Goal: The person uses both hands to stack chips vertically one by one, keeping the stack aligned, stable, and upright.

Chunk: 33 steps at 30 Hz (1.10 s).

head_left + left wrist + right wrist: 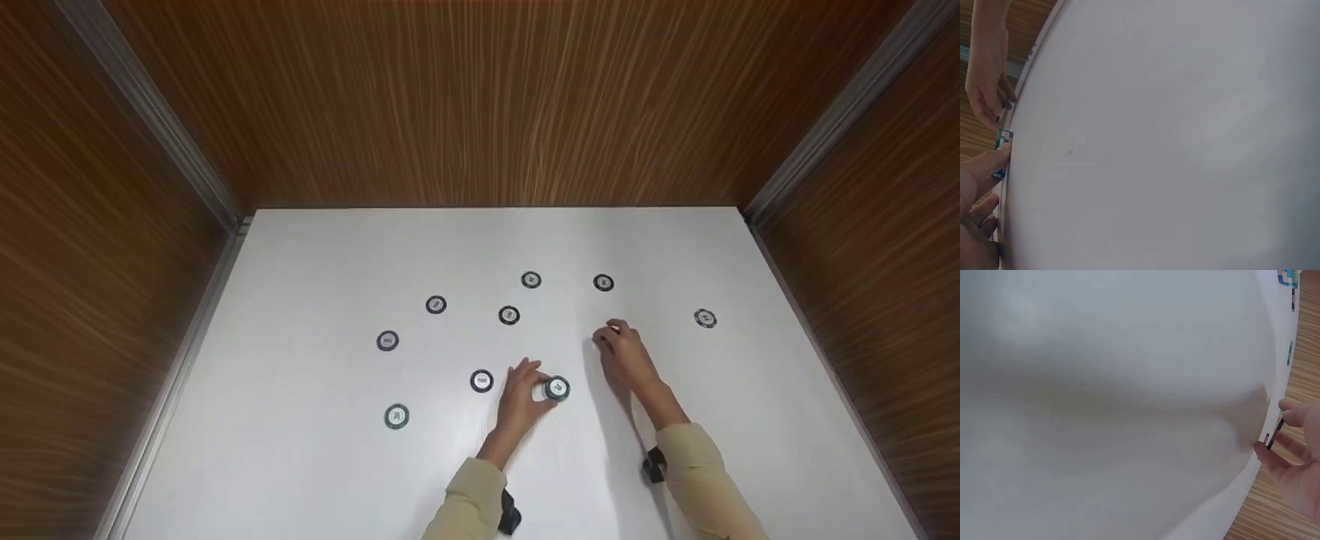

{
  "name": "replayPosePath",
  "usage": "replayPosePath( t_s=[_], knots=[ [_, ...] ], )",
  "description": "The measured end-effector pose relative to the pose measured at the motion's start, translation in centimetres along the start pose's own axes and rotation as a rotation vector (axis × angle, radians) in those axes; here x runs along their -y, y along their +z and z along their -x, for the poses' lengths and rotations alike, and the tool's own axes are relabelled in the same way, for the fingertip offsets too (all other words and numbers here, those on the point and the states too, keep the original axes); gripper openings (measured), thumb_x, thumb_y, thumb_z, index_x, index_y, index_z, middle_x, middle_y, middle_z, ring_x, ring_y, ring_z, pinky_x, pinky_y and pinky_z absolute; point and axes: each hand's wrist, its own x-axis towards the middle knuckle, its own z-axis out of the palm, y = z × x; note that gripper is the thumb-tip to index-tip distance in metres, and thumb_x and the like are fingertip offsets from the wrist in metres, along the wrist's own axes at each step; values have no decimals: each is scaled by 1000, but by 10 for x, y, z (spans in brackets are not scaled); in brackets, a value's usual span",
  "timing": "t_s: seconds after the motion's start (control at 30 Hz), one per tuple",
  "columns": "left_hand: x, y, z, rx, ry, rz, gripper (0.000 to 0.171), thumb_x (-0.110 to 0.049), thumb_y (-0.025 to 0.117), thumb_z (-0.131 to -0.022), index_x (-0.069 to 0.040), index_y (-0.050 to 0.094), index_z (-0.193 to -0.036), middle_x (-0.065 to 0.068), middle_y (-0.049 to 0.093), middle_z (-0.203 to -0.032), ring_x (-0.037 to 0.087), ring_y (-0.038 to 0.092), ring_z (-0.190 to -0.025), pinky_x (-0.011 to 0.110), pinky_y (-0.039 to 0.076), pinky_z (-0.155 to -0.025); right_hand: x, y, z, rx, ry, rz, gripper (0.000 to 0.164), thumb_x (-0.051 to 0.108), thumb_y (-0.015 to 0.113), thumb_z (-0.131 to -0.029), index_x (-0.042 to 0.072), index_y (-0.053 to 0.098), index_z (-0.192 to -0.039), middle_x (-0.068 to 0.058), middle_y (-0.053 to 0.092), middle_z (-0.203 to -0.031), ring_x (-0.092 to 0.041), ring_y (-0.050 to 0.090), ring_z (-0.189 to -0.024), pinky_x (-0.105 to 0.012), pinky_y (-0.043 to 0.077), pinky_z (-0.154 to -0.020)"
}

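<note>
My left hand (520, 400) holds a short stack of poker chips (557, 388) between thumb and fingers on the white table. The top chip shows a white centre and a dark green rim. In the left wrist view the stack's (1005, 136) side is banded blue, green and cream beside the thumb. To the right and farther back is my right hand (628, 356), low over the table. It pinches a single dark-edged poker chip (1276, 433) on edge, seen in the right wrist view; in the head view the fingers hide it.
Loose chips lie flat: a green one (397, 416) front left, a dark one (481, 381) left of my left hand, several farther back, and a chip (705, 318) at far right. Wood-grain panels (480, 105) enclose the white table (300, 480) at back and sides.
</note>
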Motion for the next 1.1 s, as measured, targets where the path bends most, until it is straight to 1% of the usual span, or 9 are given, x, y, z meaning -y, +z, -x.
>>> replayPosePath(
  t_s=[0.07, 0.17, 0.3, 0.47, 0.67, 0.8, 0.87, 1.0, 1.1],
  knots=[
    [0, 0, 1, -12, 15, 0, 34, -12, 78, -68, -7, 62, -97, 9, 50, -126, 28, 33, -129, 37, 13, -111, 2, 0, 2, 16, 1, -7, 11, -1, 56, -88, 0, 63, -96, -24, 51, -114, -43, 49, -103, -49, 45, -87],
    [0, 1, 1, -29, 40, -7, 34, -11, 79, -67, -6, 62, -96, 10, 51, -125, 29, 35, -127, 38, 14, -110, 5, 0, 4, 30, -19, -2, 10, -2, 57, -87, 1, 64, -93, -23, 53, -112, -43, 50, -103, -50, 44, -89],
    [1, 1, 1, -27, 35, -18, 34, -11, 79, -67, -7, 62, -96, 10, 51, -125, 28, 35, -127, 37, 14, -111, 8, 0, 7, 24, -70, 15, 8, -2, 61, -84, 1, 66, -89, -21, 57, -105, -41, 54, -97, -48, 47, -85],
    [2, 2, 1, -45, 49, -12, 34, -10, 79, -66, -6, 63, -95, 10, 52, -124, 28, 36, -127, 38, 15, -110, 10, 1, 10, 14, -134, 23, 8, -4, 66, -80, 2, 66, -85, -17, 59, -98, -36, 56, -88, -44, 50, -77],
    [2, 2, 1, -65, 67, -11, 34, -9, 80, -64, -6, 64, -94, 11, 53, -123, 30, 37, -126, 40, 17, -110, 15, -1, 16, 65, -141, 24, 8, -4, 67, -79, 2, 66, -84, -15, 59, -97, -33, 56, -88, -42, 51, -77],
    [3, 2, 0, -56, 69, -25, 34, -10, 80, -65, -6, 64, -96, 10, 53, -123, 29, 37, -126, 39, 16, -110, 19, 0, 20, 68, -176, 10, 11, -7, 67, -78, 3, 65, -83, -14, 59, -97, -32, 57, -87, -41, 51, -76],
    [3, 2, 1, -50, 70, -31, 35, -11, 80, -66, -6, 64, -96, 10, 52, -123, 28, 37, -126, 39, 16, -110, 21, 0, 22, 71, -185, 0, 14, -8, 66, -77, 3, 65, -85, -13, 59, -97, -31, 56, -87, -41, 51, -76],
    [2, 1, 1, -38, 63, -35, 35, -12, 79, -66, -6, 64, -97, 10, 52, -124, 28, 36, -127, 39, 15, -110, 25, 0, 26, 94, -163, 5, 19, -7, 65, -80, 3, 65, -95, -12, 59, -101, -30, 56, -90, -41, 50, -78],
    [2, 1, 1, -34, 59, -31, 35, -12, 79, -66, -5, 64, -97, 10, 52, -124, 28, 36, -127, 39, 15, -110, 29, 0, 28, 97, -169, 1, 23, -7, 65, -80, 2, 63, -101, -12, 59, -102, -29, 56, -90, -41, 51, -78]
  ],
)
